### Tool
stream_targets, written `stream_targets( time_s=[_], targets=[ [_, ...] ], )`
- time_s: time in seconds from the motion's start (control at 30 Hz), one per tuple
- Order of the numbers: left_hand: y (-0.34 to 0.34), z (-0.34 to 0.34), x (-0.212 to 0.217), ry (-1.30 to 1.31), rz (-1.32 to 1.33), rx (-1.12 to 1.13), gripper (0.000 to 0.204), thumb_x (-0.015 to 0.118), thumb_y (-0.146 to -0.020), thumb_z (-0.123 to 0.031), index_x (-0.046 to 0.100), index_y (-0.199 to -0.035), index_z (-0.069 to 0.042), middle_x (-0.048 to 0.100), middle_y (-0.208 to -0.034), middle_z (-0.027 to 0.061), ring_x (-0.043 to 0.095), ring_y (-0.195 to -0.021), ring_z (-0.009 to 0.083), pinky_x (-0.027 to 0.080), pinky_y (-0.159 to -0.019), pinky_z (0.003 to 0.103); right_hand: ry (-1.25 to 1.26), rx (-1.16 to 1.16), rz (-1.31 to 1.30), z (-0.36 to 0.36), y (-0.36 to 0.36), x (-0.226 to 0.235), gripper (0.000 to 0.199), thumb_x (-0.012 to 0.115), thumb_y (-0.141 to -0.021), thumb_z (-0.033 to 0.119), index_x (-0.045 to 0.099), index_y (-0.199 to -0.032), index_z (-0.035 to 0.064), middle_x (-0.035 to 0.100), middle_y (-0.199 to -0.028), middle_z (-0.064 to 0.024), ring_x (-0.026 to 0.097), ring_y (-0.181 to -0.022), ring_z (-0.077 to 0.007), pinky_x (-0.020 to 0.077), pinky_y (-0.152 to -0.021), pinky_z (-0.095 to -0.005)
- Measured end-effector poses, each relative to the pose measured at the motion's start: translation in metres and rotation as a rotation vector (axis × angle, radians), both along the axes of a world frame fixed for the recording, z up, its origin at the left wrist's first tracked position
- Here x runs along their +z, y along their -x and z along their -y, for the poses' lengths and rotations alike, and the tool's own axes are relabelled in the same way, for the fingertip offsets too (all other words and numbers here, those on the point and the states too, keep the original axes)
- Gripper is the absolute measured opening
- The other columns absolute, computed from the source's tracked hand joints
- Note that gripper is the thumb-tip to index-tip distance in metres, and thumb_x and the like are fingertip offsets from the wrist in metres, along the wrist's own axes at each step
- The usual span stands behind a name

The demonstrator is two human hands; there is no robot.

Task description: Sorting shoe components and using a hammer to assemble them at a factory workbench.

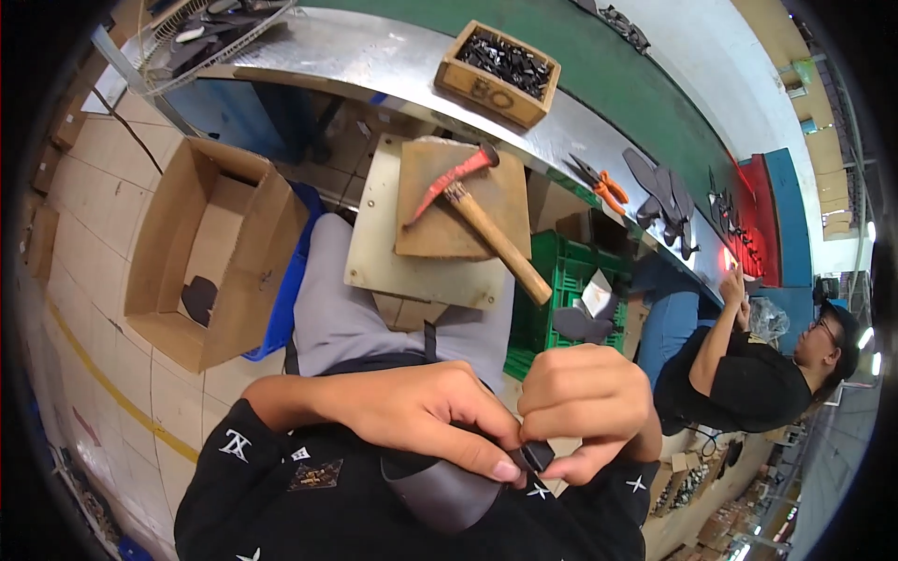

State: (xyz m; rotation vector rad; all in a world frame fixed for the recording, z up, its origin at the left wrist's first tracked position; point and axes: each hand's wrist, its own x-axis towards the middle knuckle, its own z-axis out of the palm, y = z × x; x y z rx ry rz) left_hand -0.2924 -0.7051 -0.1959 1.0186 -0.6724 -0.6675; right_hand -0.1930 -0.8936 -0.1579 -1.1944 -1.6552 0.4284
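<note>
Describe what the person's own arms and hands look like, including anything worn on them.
Both hands are bare: no gloves, rings or watch show on the left hand or the right hand. The left forearm is bare up to a short black sleeve printed with small white star and letter-like marks. The right arm is mostly hidden behind the hand. Fingernails are short and plain.

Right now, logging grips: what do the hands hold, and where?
Both hands, left and right, pinch a dark curved piece at its upper edge.

Both hands' fingers point(486, 458) hide much of the dark piece point(440, 496).
</note>
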Motion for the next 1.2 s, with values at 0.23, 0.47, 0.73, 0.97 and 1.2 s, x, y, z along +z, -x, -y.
stream_targets(
  time_s=[0.23, 0.47, 0.73, 0.97, 1.2],
  targets=[
    [0.003, 0.006, -0.005, 0.025, 0.024, -0.127, 0.020, 0.065, -0.091, -0.013, 0.067, -0.100, 0.005, 0.067, -0.088, 0.0162, 0.066, -0.079, 0.0264, 0.048, -0.067, 0.033, -0.016, 0.040, 0.028, 0.001, 0.014, 0.000, 0.022, 0.070, -0.079, 0.014, 0.062, -0.080, -0.0058, 0.051, -0.068, -0.0079, 0.046, -0.051, -0.0197, 0.0354, -0.042, -0.0292],
    [0.005, -0.005, 0.000, -0.028, 0.157, -0.029, 0.018, 0.064, -0.092, -0.012, 0.068, -0.099, 0.004, 0.065, -0.085, 0.0178, 0.064, -0.076, 0.0302, 0.048, -0.064, 0.035, 0.050, 0.025, -0.019, 0.001, 0.013, -0.003, 0.021, 0.071, -0.080, 0.016, 0.063, -0.082, -0.0035, 0.053, -0.069, -0.0075, 0.051, -0.055, -0.0213, 0.0401, -0.045, -0.0313],
    [-0.044, 0.013, 0.000, -0.538, 0.456, 1.058, 0.018, 0.065, -0.080, -0.003, 0.068, -0.097, 0.004, 0.070, -0.100, 0.0163, 0.068, -0.092, 0.0281, 0.052, -0.083, 0.034, 0.345, -0.281, -1.004, 0.049, 0.030, -0.071, 0.077, 0.068, -0.090, 0.036, 0.027, -0.146, 0.0035, 0.047, -0.135, -0.0126, 0.051, -0.119, -0.0211, 0.0417, -0.100, -0.0341],
    [-0.099, 0.095, -0.016, -0.489, 0.499, 0.781, 0.060, 0.061, -0.089, -0.016, 0.038, -0.142, 0.003, 0.048, -0.139, 0.0226, 0.048, -0.129, 0.0331, 0.037, -0.106, 0.039, -0.240, -1.104, -1.149, 0.106, 0.051, -0.121, 0.037, 0.060, -0.093, 0.003, 0.045, -0.126, 0.0013, 0.056, -0.121, -0.0074, 0.053, -0.112, -0.0133, 0.0431, -0.096, -0.0270],
    [-0.102, 0.133, -0.022, -0.596, 0.477, 0.623, 0.058, 0.059, -0.090, -0.012, 0.039, -0.141, 0.002, 0.048, -0.139, 0.0214, 0.052, -0.125, 0.0311, 0.038, -0.105, 0.039, 0.505, -2.171, -0.354, 0.245, -0.043, -0.258, 0.052, 0.061, -0.093, 0.022, 0.040, -0.133, -0.0043, 0.064, -0.107, -0.0216, 0.065, -0.097, -0.0301, 0.0507, -0.084, -0.0374]
  ],
)
